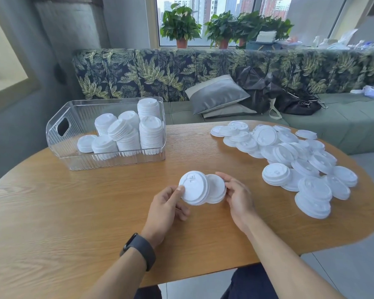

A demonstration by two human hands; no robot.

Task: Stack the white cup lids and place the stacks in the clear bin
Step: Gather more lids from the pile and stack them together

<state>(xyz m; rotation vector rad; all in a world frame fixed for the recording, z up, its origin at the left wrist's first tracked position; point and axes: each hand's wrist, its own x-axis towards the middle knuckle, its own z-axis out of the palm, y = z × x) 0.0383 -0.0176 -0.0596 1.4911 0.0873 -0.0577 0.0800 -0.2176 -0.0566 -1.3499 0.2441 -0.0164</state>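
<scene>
White cup lids (289, 156) lie heaped right; stacks fill clear bin (58, 134).

white lids (289, 152) matt plastic; bin (108, 162) clear glossy ribbed plastic; table (73, 212) smooth grained wood.

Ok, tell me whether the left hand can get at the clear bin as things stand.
Probably yes: bare table lies between the left hand and the clear bin, whose top is open. But that hand now holds a lid stack.

Wooden bench (78, 212) is carrying two things directly: clear bin (108, 157) sitting at its far left, and a loose pile of white lids (289, 156) sprawling well to the right of the bin, running toward the bench's right edge.
</scene>
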